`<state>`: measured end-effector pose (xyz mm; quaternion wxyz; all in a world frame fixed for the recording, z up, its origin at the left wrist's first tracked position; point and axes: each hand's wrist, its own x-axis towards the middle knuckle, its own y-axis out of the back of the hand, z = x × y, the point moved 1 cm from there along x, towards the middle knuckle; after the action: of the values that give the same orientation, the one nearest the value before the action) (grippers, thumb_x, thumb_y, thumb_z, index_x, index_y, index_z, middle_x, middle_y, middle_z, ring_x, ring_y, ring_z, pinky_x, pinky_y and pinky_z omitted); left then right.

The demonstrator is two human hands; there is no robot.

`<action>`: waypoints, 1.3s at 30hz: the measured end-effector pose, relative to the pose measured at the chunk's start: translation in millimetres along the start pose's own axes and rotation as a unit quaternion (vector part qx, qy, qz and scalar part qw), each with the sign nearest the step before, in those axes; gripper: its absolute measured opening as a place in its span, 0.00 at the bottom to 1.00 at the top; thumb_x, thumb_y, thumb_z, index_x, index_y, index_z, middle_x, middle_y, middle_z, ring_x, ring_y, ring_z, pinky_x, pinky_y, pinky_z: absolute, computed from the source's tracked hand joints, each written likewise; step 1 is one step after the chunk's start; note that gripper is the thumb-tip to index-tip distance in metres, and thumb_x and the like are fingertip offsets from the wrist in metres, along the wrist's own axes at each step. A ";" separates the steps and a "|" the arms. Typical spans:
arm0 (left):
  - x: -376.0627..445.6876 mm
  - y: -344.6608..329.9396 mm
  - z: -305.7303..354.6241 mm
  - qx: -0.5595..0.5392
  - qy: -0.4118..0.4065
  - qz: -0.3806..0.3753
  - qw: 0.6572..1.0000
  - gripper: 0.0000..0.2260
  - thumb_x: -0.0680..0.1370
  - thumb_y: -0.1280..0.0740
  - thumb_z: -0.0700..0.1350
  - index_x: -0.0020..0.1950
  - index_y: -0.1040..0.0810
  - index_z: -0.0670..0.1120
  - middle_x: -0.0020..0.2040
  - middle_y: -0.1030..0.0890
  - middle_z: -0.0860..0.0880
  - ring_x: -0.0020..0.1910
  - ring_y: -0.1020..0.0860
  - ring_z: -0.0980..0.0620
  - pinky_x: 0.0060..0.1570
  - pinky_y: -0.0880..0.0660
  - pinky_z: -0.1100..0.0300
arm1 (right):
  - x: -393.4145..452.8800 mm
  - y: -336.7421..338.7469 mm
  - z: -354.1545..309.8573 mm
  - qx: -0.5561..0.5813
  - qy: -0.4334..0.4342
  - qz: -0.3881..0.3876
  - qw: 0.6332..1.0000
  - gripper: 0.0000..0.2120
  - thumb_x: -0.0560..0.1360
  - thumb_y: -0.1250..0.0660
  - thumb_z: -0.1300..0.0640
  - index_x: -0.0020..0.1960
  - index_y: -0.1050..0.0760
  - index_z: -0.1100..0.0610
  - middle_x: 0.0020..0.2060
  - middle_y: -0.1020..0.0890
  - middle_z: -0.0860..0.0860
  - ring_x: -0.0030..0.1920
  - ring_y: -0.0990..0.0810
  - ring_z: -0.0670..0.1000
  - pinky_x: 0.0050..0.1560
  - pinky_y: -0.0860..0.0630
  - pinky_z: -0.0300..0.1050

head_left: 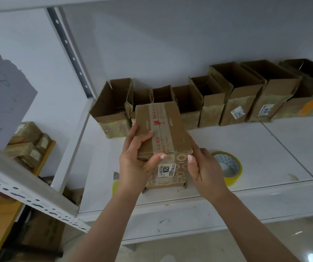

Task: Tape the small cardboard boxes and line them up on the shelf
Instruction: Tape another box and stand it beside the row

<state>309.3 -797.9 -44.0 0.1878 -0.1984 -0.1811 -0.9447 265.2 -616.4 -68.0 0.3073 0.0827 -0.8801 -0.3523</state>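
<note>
Both hands are wrapped around a small taped cardboard box (163,135) held just above the white shelf (255,148): the left hand (138,163) grips its left side, the right hand (204,167) its right, thumbs on the near face. A row of open boxes (208,103) lines the back, and a yellow tape roll (229,167) sits to the right.

A taped small box (163,133) sits tilted before open boxes (236,95) lining the shelf (265,148).

Bare forearms — pale polished nails, no sleeves.
</note>
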 end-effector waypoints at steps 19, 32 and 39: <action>3.3 7.7 11.9 0.064 -0.004 -0.062 0.996 0.29 0.72 0.33 0.61 0.72 0.30 0.54 0.80 0.45 0.47 0.77 0.45 0.59 0.69 0.30 0.50 | 13.5 4.5 3.1 0.119 0.044 -0.022 0.992 0.31 0.77 0.57 0.30 0.78 0.55 0.36 0.79 0.45 0.46 0.76 0.43 0.46 0.71 0.40 0.45; 4.1 0.3 14.7 0.178 -0.121 -0.047 0.976 0.17 0.76 0.33 0.48 0.63 0.21 0.43 0.64 0.22 0.44 0.73 0.35 0.38 0.70 0.35 0.48 | 14.9 -5.5 -11.7 0.155 0.032 0.065 0.985 0.19 0.82 0.48 0.44 0.66 0.27 0.49 0.73 0.31 0.56 0.66 0.28 0.50 0.65 0.30 0.41; 10.5 22.7 15.9 0.193 -0.071 -0.141 0.968 0.31 0.74 0.35 0.58 0.76 0.37 0.53 0.77 0.38 0.51 0.79 0.48 0.50 0.74 0.42 0.53 | 20.0 7.8 -6.0 0.201 -0.006 -0.012 0.980 0.24 0.78 0.44 0.36 0.73 0.35 0.40 0.77 0.38 0.46 0.76 0.43 0.42 0.72 0.41 0.41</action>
<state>315.0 -813.8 -19.6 0.0743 -0.1974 -0.3991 -0.8923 253.5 -621.3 -49.8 0.2750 0.1511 -0.9337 -0.1723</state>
